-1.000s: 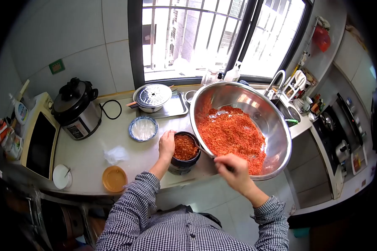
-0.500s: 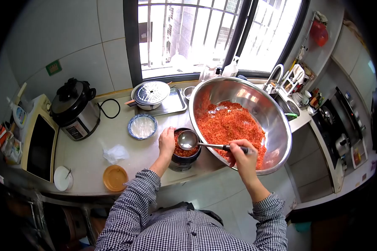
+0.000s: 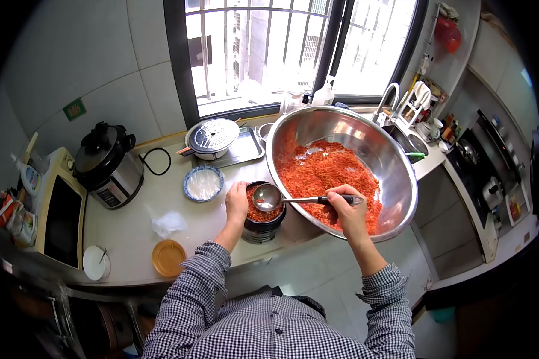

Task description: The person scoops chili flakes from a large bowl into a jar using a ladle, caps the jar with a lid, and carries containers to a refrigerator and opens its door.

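My left hand (image 3: pixel 236 204) is closed around the left side of a dark jar (image 3: pixel 262 232) near the counter's front edge. Chopped red chili (image 3: pixel 259 213) fills the jar up near its mouth. By its black handle, my right hand (image 3: pixel 346 210) grips a metal ladle (image 3: pixel 267 197), whose bowl rests over the jar's mouth and looks empty. Beside the jar, to the right, a large steel basin (image 3: pixel 405 206) tilts toward me. A heap of chopped red chili (image 3: pixel 335 173) lies in it, under and beyond my right hand.
On the counter, left of the jar, are an orange-brown lid (image 3: pixel 168 258), crumpled plastic (image 3: pixel 169 224), a blue-rimmed bowl (image 3: pixel 203 183) and a white bowl (image 3: pixel 96 263). Farther back stand a lidded pot (image 3: pixel 214 136), a metal tray (image 3: pixel 245 149) and a pressure cooker (image 3: pixel 108 164).
The camera view has shifted slightly. The ladle's bowl stays over the jar, and both hands keep their grips with hardly any movement.
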### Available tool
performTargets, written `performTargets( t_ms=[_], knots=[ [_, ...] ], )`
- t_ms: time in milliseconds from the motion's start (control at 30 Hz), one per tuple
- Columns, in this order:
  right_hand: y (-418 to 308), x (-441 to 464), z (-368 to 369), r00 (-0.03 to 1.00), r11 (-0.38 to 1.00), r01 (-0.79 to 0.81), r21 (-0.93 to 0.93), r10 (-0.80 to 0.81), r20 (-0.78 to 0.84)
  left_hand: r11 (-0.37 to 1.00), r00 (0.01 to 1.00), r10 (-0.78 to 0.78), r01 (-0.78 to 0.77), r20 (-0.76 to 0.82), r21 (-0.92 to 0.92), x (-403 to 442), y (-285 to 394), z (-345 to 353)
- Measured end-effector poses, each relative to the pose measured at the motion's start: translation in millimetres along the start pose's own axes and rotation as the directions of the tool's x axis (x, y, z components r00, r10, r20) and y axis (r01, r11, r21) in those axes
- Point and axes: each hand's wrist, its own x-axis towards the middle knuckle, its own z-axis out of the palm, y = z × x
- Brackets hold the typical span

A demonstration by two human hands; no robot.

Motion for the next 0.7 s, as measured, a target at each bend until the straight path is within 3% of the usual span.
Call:
performTargets(
  t_ms=[200, 300, 433, 467, 533, 633, 700],
  knots=[
    [-1.8, 16.5, -32.6, 0.98, 0.982, -0.115, 0.148, 0.136, -0.144, 1.0, 1.0, -0.001, 0.0, -0.028, -0.021, -1.8, 3.5, -0.9],
    [-1.5, 22.1, -63.6, 0.963, 0.981, -0.091, 0.171, 0.13, -0.236, 1.0, 1.0, 0.008, -0.008, -0.018, -0.027, 0.7, -1.0, -0.6],
    [28.0, 24.3, -93.2, 0.983, 0.98, -0.056, -0.191, 0.021, -0.181, 0.999, 1.0, -0.013, 0.013, 0.0, -0.038, 1.7, -2.8, -0.3],
    [46.1, 24.0, -103.3, 0.988, 0.887, -0.034, -0.461, -0.04, -0.15, 0.999, 1.0, -0.016, 0.016, 0.002, -0.043, 2.2, -4.8, -0.3],
    [46.6, 12.3, -95.6, 0.955, 0.699, 0.239, -0.674, -0.293, 0.034, 0.998, 1.0, -0.03, 0.03, 0.003, -0.05, 1.9, -5.1, -0.1],
    [55.4, 2.0, -98.4, 0.986, 0.741, 0.158, -0.652, -0.155, 0.062, 0.997, 0.999, -0.043, 0.044, 0.007, -0.066, 1.9, -3.2, -0.1],
    [62.2, 3.1, -100.9, 0.998, 0.903, -0.049, -0.426, 0.024, -0.064, 0.996, 1.0, -0.021, 0.021, -0.002, -0.086, 1.1, -3.6, 0.3]
  ],
)
